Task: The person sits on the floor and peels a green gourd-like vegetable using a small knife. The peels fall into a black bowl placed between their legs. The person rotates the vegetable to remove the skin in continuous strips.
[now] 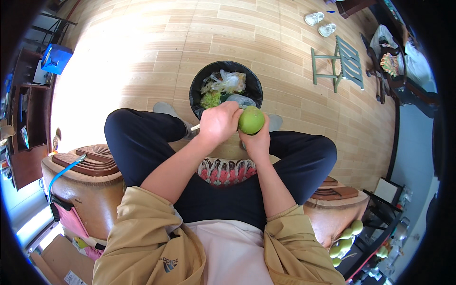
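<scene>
My right hand (257, 142) grips a round green fruit (251, 120) from below and from its right side. My left hand (221, 121) is closed right beside the fruit, its thumb side close to the skin. A pale thin handle (195, 127) sticks out from the left fist; the working end of that tool is hidden by the hand. Both hands are over the near rim of a round waste bin (194, 89) lined with black plastic. Inside it lie crumpled clear plastic bags (228, 82) and light green scraps (211, 99).
Padded chair arms flank me, the left (85, 199) with a blue strap (64, 170) on it. Several green fruits (345, 244) lie beside the right arm (335, 210). A folding stool (347, 62) and white shoes (313, 18) are on the tiled floor. A shelf unit (35, 117) stands left.
</scene>
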A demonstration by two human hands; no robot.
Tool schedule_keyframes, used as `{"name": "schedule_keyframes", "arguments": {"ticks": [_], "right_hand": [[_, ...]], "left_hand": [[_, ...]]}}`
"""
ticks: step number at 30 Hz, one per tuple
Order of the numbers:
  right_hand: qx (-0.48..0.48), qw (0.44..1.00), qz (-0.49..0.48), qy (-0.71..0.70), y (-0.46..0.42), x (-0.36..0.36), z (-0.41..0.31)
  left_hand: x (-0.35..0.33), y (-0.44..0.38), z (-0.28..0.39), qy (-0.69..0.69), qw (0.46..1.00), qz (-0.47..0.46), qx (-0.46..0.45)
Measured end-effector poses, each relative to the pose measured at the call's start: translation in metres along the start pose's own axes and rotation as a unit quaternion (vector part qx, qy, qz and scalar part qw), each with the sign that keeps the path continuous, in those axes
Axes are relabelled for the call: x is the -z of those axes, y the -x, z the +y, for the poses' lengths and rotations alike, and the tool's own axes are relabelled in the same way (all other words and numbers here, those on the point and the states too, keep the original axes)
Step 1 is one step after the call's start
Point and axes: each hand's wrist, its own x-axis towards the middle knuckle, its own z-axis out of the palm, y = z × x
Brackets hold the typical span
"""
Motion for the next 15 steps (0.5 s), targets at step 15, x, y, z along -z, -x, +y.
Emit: {"name": "schedule_keyframes", "arguments": {"ticks": [15], "right_hand": [[0.209,0.959,-0.041,0.186,-0.001,0.014,-0.010]], "left_hand": [[0.026,0.005,-0.001,0.002,0.990,-0.069,-0.124]]}}
